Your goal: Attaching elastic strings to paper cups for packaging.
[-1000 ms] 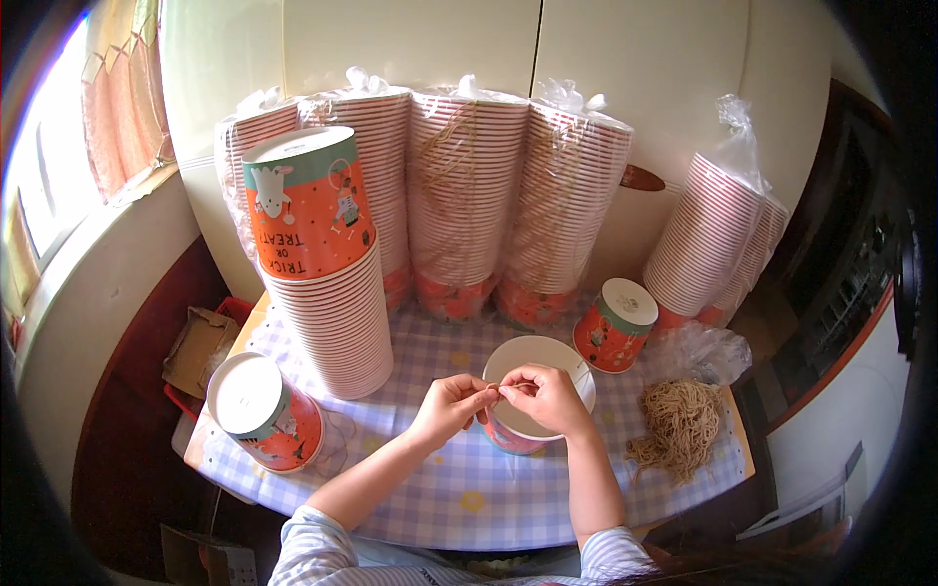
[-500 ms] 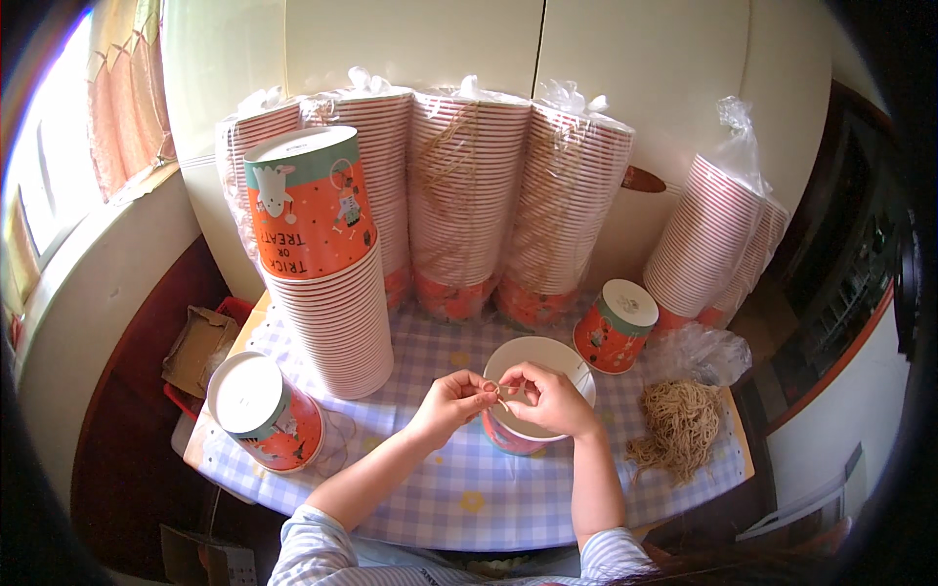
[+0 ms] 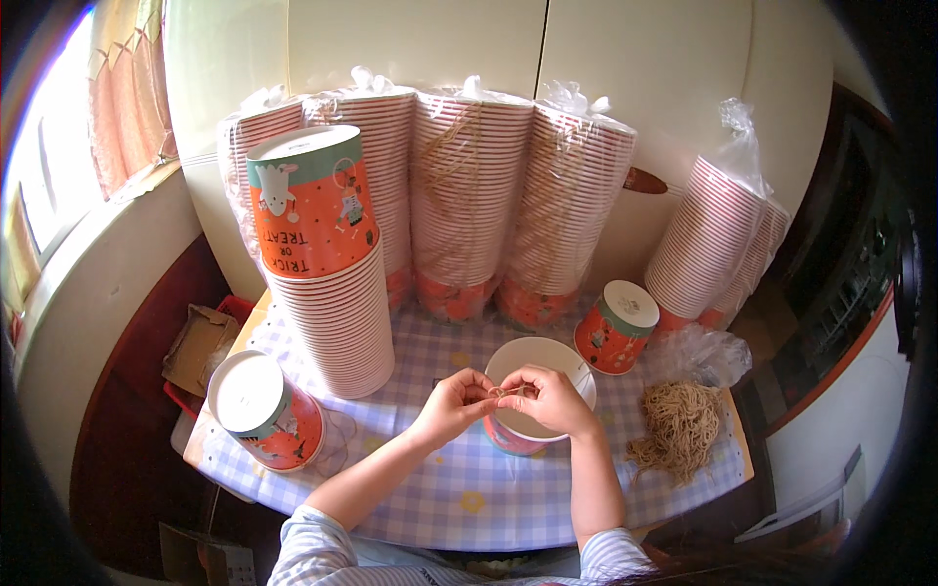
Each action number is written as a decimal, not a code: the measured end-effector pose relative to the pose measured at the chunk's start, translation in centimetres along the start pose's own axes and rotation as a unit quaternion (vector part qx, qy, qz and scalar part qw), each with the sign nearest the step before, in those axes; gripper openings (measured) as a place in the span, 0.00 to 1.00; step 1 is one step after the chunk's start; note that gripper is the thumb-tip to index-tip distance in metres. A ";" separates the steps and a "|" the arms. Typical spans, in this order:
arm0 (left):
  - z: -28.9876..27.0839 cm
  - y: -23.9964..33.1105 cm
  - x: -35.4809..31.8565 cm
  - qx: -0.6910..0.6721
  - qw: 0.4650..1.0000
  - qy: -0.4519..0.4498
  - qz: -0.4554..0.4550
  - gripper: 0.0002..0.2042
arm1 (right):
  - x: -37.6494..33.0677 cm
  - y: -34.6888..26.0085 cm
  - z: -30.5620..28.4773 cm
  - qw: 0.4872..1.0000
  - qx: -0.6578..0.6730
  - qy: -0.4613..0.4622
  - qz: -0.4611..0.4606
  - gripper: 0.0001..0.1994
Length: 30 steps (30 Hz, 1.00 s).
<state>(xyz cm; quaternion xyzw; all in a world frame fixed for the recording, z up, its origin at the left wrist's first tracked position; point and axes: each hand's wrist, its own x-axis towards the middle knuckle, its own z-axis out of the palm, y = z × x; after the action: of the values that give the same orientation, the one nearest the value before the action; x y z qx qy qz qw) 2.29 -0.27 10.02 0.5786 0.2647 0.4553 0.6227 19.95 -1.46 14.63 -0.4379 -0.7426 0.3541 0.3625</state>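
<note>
Far left: a flattened cardboard box point(image 3: 198, 344) lies below the table edge, beside a red crate point(image 3: 227, 314)
Table: a table point(image 3: 459, 493) with a lilac checked cloth carries everything else
Left cup: an orange paper cup point(image 3: 266, 411) rests upside down near the left corner, white base up
Tall stack: a stack of nested cups point(image 3: 327, 264) stands upside down just behind it, the top one orange and teal with cartoon figures
Back row: bagged sleeves of cups point(image 3: 469, 205) lean against the cream wall
Left hand: the left hand point(image 3: 455, 402) sits over the near rim of the open cup, thumb and forefinger pinched together on a thin piece of twine point(image 3: 512, 392)
Open cup: the open cup point(image 3: 535, 391) stands upright at the table's middle, white inside showing
Right hand: the right hand point(image 3: 550, 397) meets the left one, its fingertips closed on the same twine
Small cup: another upturned orange cup point(image 3: 616, 327) stands behind and to the right
Twine heap: a loose bundle of tan twine point(image 3: 677, 427) lies near the right edge, by a crumpled clear bag point(image 3: 699, 354)
</note>
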 end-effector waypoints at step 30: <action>0.5 -0.4 -0.2 0.016 1.000 0.020 -0.014 0.07 | -0.2 -0.2 0.4 0.998 0.061 0.001 0.018 0.05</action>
<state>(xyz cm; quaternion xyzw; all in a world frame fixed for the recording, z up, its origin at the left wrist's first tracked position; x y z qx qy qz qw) 2.72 -0.62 9.67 0.5754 0.2923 0.4542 0.6141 19.58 -1.77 14.55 -0.4285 -0.7114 0.4049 0.3826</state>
